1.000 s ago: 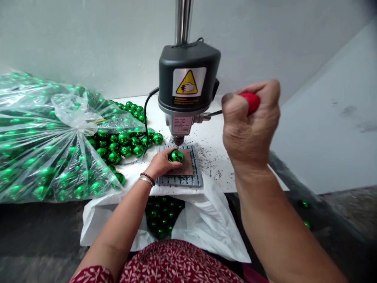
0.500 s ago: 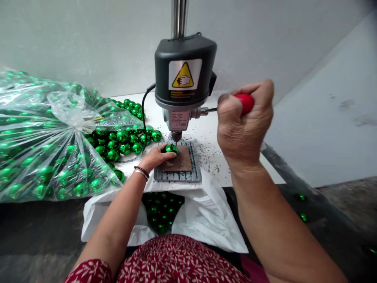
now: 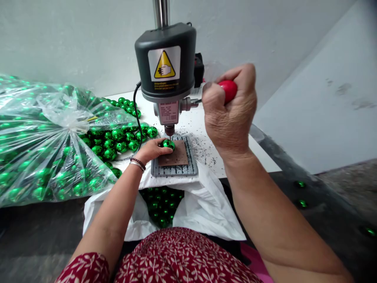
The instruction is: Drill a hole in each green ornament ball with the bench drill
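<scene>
A shiny green ball (image 3: 169, 145) lies on a brown board (image 3: 178, 155) over the grey slotted base of a drill press (image 3: 165, 63). My left hand (image 3: 152, 150) grips the ball from its left side, thumb in front. The thin bit comes down from the chuck (image 3: 169, 130) and meets the top of the ball; whether it has entered cannot be made out. My right hand (image 3: 231, 106) is closed around the red knob (image 3: 228, 91) of the press lever, up at the right of the machine.
A tied clear bag (image 3: 53, 149) of green balls fills the left, with loose balls (image 3: 118, 135) beside it. Dark shavings dot the white table (image 3: 235, 157). A white sack (image 3: 203, 204) holding green balls hangs open below. Several balls lie on the floor at right.
The view has shifted, so the press and both hands appear further left. My left hand still holds the ball under the bit, and my right hand remains on the knob.
</scene>
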A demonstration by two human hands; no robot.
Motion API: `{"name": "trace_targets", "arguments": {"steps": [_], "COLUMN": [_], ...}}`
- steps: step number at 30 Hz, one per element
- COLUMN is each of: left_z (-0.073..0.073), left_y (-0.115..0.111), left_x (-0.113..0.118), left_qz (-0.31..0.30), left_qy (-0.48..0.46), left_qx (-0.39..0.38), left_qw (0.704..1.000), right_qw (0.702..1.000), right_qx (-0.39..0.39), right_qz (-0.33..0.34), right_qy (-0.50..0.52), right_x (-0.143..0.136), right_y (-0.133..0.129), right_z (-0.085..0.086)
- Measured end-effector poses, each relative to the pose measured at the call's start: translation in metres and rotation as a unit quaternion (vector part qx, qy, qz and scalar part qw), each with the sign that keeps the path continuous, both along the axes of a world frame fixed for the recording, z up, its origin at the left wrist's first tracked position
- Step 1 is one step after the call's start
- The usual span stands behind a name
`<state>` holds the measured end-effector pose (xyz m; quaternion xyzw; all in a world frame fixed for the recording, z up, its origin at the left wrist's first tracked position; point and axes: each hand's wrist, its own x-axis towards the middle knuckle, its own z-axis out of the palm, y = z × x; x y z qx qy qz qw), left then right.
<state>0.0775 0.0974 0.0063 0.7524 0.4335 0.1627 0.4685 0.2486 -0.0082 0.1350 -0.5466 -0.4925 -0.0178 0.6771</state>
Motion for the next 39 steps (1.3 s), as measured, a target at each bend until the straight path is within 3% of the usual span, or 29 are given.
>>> {"name": "trace_targets", "arguments": {"steps": [4,7,11,20,29,39], "left_z": [0.005,0.003,-0.005,-0.008,-0.008,-0.014], "left_y": [-0.013,-0.024,-0.028,-0.027,-0.028,-0.028], "left_x": [0.007,0.011,0.011,0.011,0.01,0.01], "left_qz": [-0.016,0.005,0.038,0.039,0.027,0.035], "left_qy": [0.043,0.021,-0.02,-0.018,-0.02,-0.037], "left_qx": [0.06,0.078,0.042,0.019,0.033,0.029], "left_qw": [0.997,0.997,0.998,0.999,0.999,0.998], "right_qw": [1.0,0.999,0.998,0.994,0.991,0.985], "right_qx": [0.014,0.037,0.044,-0.031,-0.023,0.044], "right_qz": [-0.006,-0.013,-0.033,-0.064,-0.085,-0.119], "right_qy": [-0.003,-0.009,-0.021,-0.085,-0.105,-0.113], "right_x": [0.0,0.0,0.001,0.009,0.007,0.0], "right_y": [0.0,0.0,0.0,-0.013,-0.02,-0.02], "right_z": [-0.001,-0.002,-0.002,0.002,-0.022,-0.045]}}
